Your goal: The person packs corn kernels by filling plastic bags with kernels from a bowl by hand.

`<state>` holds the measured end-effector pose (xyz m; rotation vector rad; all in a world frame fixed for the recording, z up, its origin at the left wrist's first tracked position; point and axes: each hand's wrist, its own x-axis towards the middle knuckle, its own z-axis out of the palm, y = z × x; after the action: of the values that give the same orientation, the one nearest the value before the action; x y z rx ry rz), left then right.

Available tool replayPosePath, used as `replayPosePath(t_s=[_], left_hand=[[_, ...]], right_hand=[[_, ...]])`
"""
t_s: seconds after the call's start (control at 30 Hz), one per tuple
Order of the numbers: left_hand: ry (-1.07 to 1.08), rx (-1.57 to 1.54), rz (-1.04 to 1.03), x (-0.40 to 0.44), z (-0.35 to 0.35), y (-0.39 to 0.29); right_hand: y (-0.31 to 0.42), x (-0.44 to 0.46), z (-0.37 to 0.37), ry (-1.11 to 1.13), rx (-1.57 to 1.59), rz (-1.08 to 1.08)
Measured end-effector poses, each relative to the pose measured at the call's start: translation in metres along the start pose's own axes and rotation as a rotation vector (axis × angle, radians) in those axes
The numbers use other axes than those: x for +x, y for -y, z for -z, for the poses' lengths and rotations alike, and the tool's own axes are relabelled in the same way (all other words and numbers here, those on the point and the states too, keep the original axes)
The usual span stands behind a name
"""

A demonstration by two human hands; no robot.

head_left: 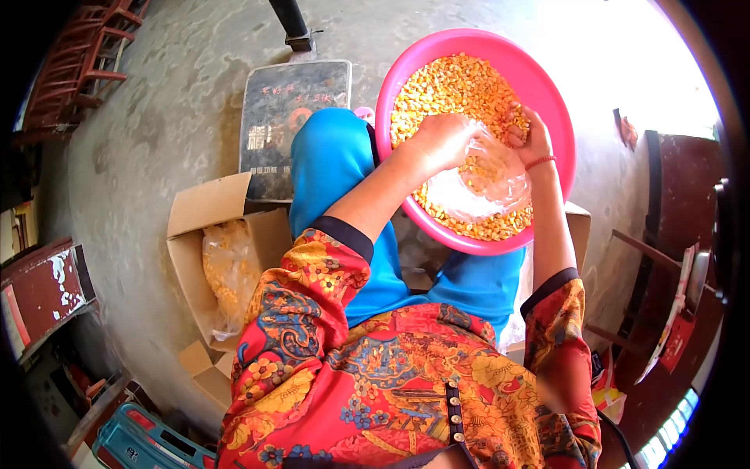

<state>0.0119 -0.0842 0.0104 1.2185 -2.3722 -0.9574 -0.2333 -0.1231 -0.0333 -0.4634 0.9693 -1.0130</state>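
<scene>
A clear plastic bag point(500, 178) with some yellow corn kernels in it lies over the loose corn point(449, 82) in a pink basin point(558, 102). My left hand point(449, 141) is closed on the bag's upper left edge, its knuckles facing up. On the right side of the bag's mouth, my right hand point(534, 139), with a red band at the wrist, curls round the plastic. Its fingertips are among kernels and partly hidden. The basin rests by my knees, tilted slightly.
An open cardboard box point(187, 266) at the left holds a filled plastic bag point(228, 273). Beyond my left knee is a dark platform point(269, 102) with a black post point(289, 19). Stacked reddish chairs point(74, 70) stand at the upper left, a teal case point(148, 442) at the lower left.
</scene>
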Motion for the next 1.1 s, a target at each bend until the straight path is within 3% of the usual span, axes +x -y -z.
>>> replayPosePath(t_s=[0.07,0.13,0.33,0.5,0.67,0.73,0.83,0.97,1.03,1.1], left_hand=[[-0.027,0.012,0.01,0.003,-0.002,0.003],[-0.077,-0.002,0.004,0.004,-0.002,0.003],[-0.109,0.025,0.033,0.001,0.004,0.001],[-0.163,-0.075,-0.033,-0.002,0.009,-0.002],[-0.143,-0.01,0.024,-0.001,0.004,0.004],[-0.019,0.019,0.083,0.0,0.004,0.003],[0.063,0.064,0.045,0.001,-0.001,0.005],[0.069,0.068,0.001,0.001,-0.003,0.006],[0.07,0.059,0.009,0.002,-0.006,0.008],[0.069,0.049,0.014,0.002,-0.005,0.008]], right_hand=[[0.006,-0.008,-0.015,-0.065,0.023,0.056],[0.014,-0.011,-0.018,0.068,0.191,0.021],[0.024,-0.059,-0.072,0.245,0.142,0.106],[-0.008,-0.08,-0.088,0.211,-0.794,0.217],[-0.014,-0.084,-0.085,0.107,-0.841,0.167],[-0.007,-0.083,-0.087,0.059,-0.808,0.106],[0.002,-0.06,-0.081,-0.047,-0.733,0.212],[0.0,-0.001,-0.046,-0.155,-0.912,0.264],[-0.009,0.027,-0.028,-0.385,-1.389,0.457],[-0.018,0.04,-0.028,-0.425,-1.507,0.489]])
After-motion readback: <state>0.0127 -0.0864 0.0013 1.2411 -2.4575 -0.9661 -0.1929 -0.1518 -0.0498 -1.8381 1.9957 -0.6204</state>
